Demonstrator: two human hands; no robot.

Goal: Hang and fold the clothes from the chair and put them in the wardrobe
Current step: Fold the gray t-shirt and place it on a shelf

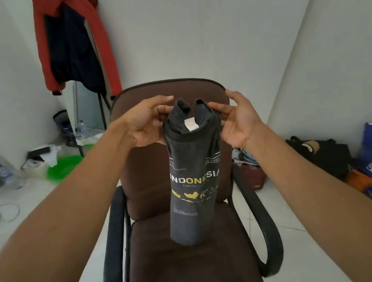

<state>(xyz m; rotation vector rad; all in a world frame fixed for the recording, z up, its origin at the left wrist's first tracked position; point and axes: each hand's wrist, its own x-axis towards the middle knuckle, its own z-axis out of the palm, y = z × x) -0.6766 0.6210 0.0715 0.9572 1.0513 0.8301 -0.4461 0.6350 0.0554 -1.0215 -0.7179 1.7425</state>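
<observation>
Here, fingertips of the left hand [147,125] and right hand [235,120] pinch either side of the collar of a dark grey printed T-shirt [194,183]. It hangs as a narrow folded column just above the seat of the brown padded office chair [193,273]. The hold looks light, so one slackened finger could probably let the folds spill open or drop the shirt. Both palms face the camera, and the forearms reach forward.

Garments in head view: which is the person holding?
The dark grey folded T-shirt printed INDONESIA, gripped by left hand and right hand above the brown chair; the red jacket hangs by the wall.
</observation>
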